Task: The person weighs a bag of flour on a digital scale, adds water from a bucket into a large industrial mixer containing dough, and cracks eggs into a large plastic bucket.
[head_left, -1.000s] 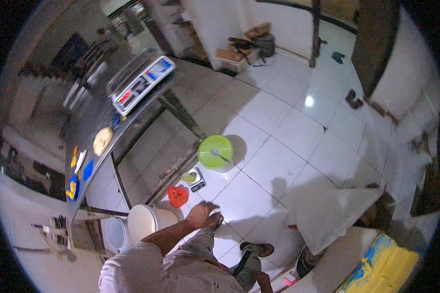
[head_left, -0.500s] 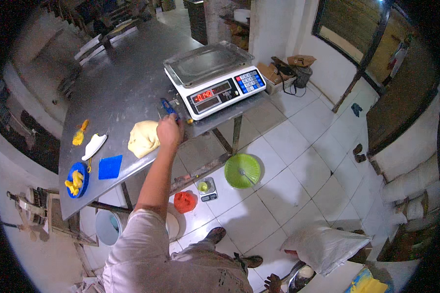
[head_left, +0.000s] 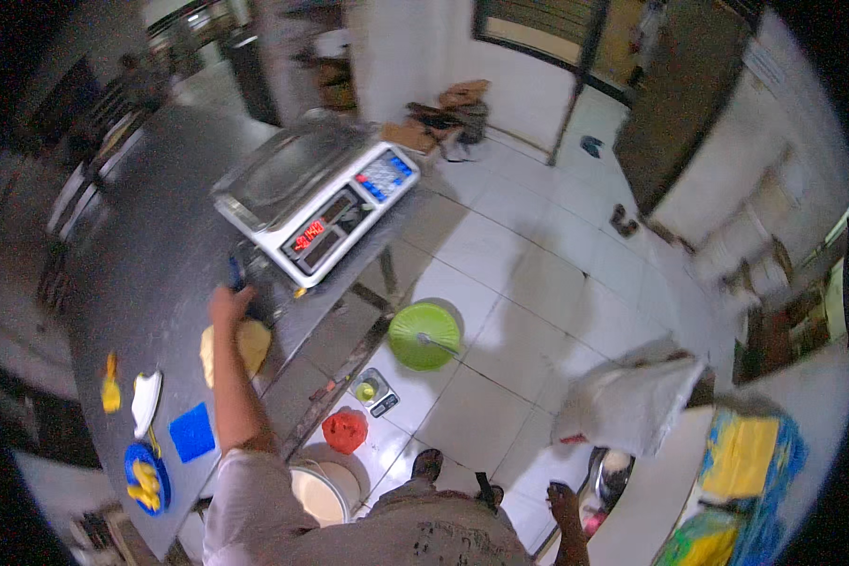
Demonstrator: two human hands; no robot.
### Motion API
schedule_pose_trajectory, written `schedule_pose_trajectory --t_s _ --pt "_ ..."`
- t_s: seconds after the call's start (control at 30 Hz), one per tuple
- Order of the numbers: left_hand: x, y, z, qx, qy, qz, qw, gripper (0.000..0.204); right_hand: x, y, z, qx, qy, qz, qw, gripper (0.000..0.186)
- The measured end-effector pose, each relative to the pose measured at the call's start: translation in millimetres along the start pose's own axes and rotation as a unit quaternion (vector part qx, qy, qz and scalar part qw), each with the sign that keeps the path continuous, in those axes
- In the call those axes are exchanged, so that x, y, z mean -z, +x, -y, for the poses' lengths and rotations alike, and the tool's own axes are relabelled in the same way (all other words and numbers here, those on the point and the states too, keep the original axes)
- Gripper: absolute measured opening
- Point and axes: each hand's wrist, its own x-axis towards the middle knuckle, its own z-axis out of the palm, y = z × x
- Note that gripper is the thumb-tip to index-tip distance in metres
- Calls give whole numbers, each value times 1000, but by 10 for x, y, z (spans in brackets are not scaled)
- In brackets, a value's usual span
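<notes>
My left arm reaches over the steel table [head_left: 151,222]. My left hand [head_left: 231,302] closes on the near end of a slim blue-handled tool [head_left: 237,272], which motion blurs. Just below that hand, partly behind my forearm, lies a flattened piece of pale dough [head_left: 252,347]. A white digital scale [head_left: 325,203] with a steel pan and lit red digits stands beyond it to the right. My right hand [head_left: 564,507] hangs low at the right, away from the table, its fingers loosely apart and nothing clearly in them.
At the table's left are a blue scraper [head_left: 192,433], a white scraper [head_left: 145,401], a yellow-smeared spatula [head_left: 110,391] and a blue plate [head_left: 165,483] with yellow pieces. On the floor are a green basin [head_left: 415,325], small scale [head_left: 385,404], red bag [head_left: 345,431] and bucket [head_left: 344,476]. A white sack [head_left: 623,406] stands right.
The view has swung right, so the table and scale sit farther left. My left hand stays at the blue-handled tool. More of my right hand has come into sight.
</notes>
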Motion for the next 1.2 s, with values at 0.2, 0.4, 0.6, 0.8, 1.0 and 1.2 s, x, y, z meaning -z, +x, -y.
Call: schedule_pose_trajectory --t_s 0.2,0.4,0.6,0.8,1.0,1.2 --pt "195 -545 57 -172 -368 -60 912 42 301 441 1948 16 123 14 992 30" --pt "-297 -2552 -1416 -480 -252 11 840 35 840 546 3135 67 385 76 917 47" --pt "-768 -4550 -2159 -725 -244 212 609 46 1133 18 2815 31 591 -71 803 55" --pt "-604 -6289 -2507 -817 -189 366 403 46 1667 -1326 1343 -66 647 -393 650 47" --pt "-897 -6703 -2353 -775 -122 450 428 36 2030 -3034 -955 -279 510 -631 513 34" --pt "-1058 -6276 -1975 -606 -95 463 639 29 2471 -3201 -1827 -386 490 -615 483 30"
